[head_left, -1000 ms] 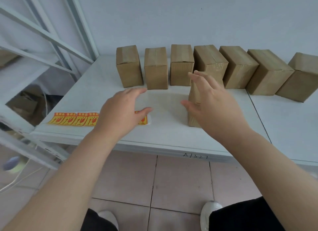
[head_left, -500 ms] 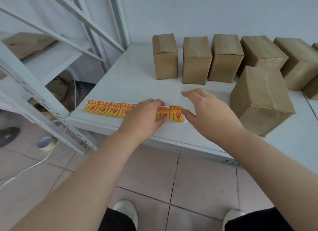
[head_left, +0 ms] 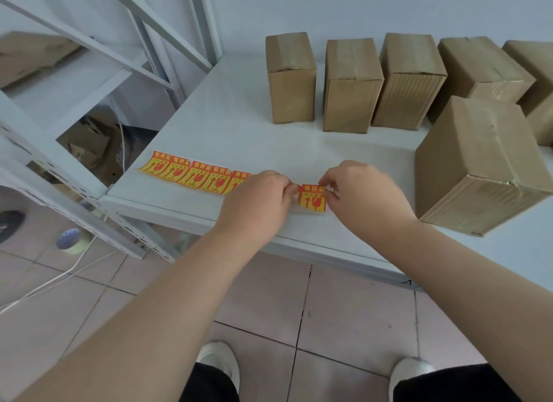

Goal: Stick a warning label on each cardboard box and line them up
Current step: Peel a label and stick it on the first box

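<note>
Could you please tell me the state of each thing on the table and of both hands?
label strip: lying flat, its right end held.
end label: lying at the strip's right end.
left hand: pinches the label strip beside the end label.
right hand: pinches the end label's top corner.
near box: closed, apart from the row, no label visible.
back boxes: closed, upright in a row, no labels visible.

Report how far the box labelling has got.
Done: one box stands apart in front of the back row. In hand: left hand holds the label strip while right hand pinches the end label. Left: no box shows a label; sticking and lining up remain.
</note>
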